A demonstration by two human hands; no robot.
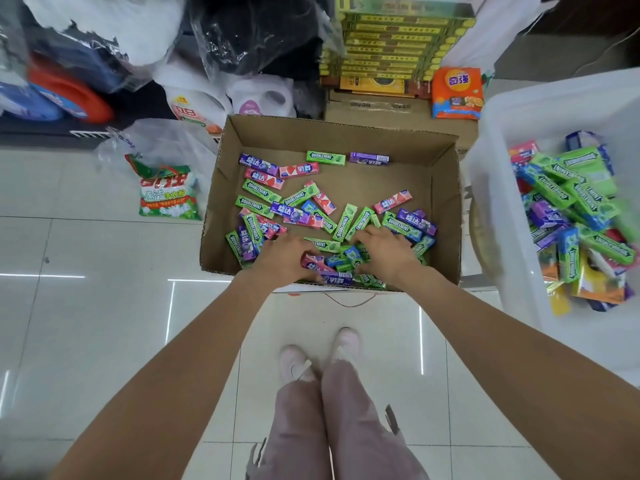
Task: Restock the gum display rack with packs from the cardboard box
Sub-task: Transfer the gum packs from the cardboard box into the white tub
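An open cardboard box (346,133) stands on the floor, with several loose gum packs (304,199) in green, purple, pink and blue spread over its bottom. Both my hands are down inside its near end. My left hand (284,256) curls its fingers round a cluster of packs, a pink and a purple one (336,278) showing at the fingertips. My right hand (384,251) lies over a heap of green and blue packs, its fingers bent into them. A white plastic bin (502,209) at the right holds several more gum packs (575,216). No display rack is in view.
Behind the box stand detergent bottles (194,105), plastic bags, a stack of yellow-green cartons (394,39) on a second cardboard box, and an orange packet (457,93). A washing-powder bag (169,192) lies left of the box. My feet (318,355) stand on the tiled floor.
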